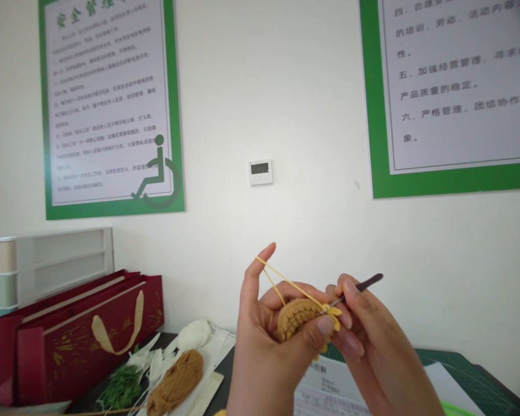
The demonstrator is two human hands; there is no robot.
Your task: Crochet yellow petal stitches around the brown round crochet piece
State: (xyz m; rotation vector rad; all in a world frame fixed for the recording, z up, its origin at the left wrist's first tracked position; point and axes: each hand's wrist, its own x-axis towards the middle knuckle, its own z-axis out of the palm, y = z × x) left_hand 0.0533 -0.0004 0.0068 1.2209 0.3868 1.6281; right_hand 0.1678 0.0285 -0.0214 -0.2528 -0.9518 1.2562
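Observation:
My left hand (268,341) pinches a small mustard-yellow crocheted piece (295,316) between thumb and fingers. Its index finger points up with a strand of yellow yarn (286,282) looped over it, and the strand runs down to the piece. My right hand (364,335) is closed on a crochet hook (359,286) with a dark handle. The hook's metal tip sits at the top edge of the crocheted piece. Both hands are raised in front of the white wall, above the table.
On the table at lower left lie a brown yarn skein (176,381), white yarn (193,335) and green yarn (120,388). Red gift bags (65,335) and white drawers (47,260) stand at the left. Papers (325,384) and a green mat (455,370) lie under my hands.

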